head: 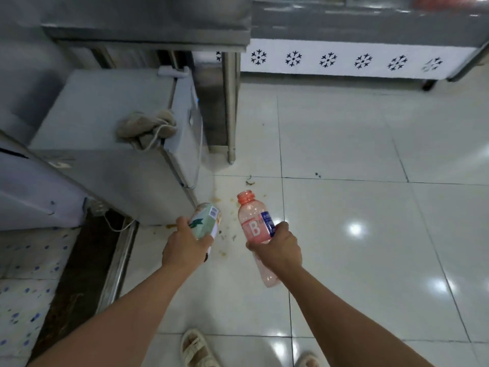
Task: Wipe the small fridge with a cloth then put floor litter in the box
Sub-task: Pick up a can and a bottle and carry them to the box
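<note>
Litter is already off the floor and in the person's grip at the lower middle of the frame: the left hand (182, 247) wraps a pale green drink carton (207, 221), and the right hand (275, 247) curls its fingers (281, 227) round the middle of a pink plastic bottle (254, 234). The bottle has no cap and looks empty, so it should be light, springy under pressure and a little slick; mid-body is a sound place to hold it. The carton looks light and easily crushed, best held across its broad sides, as it is. A large white "B" reads on the bottle's label beside a blue panel whose small print is illegible; the carton shows a barcode and a green leaf mark. Small scraps and brownish stains (225, 237) lie on the tiled floor (344, 207) between the hands. At centre left the cloth (146, 127) lies bunched on top of the small fridge (105, 123). No box is in view.
</note>
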The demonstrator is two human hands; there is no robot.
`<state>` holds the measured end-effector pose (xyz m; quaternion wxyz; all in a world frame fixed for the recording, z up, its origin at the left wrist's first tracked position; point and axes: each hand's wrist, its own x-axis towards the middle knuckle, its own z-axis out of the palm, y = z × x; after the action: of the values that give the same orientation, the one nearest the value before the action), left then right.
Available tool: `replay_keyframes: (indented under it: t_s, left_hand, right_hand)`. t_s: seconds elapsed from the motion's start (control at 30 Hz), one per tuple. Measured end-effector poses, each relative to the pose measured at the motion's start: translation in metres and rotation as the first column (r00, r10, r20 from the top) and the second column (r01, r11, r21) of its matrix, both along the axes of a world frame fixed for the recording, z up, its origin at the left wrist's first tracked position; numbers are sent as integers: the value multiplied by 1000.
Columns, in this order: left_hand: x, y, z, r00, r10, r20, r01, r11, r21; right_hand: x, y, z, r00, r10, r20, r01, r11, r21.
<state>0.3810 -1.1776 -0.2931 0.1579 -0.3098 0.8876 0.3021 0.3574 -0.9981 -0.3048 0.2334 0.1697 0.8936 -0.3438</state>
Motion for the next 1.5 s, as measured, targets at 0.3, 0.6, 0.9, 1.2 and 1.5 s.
replay_keyframes:
  t_s: [0.3,0.6,0.9,1.2,1.5]
  left_hand:
    - [-34,183,67,986,-161,-52,157,985,-72]
    - [-90,364,135,895,-428,-123,424,904,-61]
    - [-171,506,171,774,-608,-178,610,791,-51]
    - [-299,644,202,649,-721,-244,735,677,-49]
    - [-391,800,223,531,-785,-318,813,578,-71]
  right_hand:
    - [-8,193,71,988,-132,-75,130,991,-32]
    - [-12,371,134,921,-363,-144,359,932,-55]
    - [-59,507,171,827,-532,-184,530,846,-62]
    - [-157,634,212,739,-641,-209,645,762,-54]
    - [-234,781,231,654,-712,-255,718,691,-89]
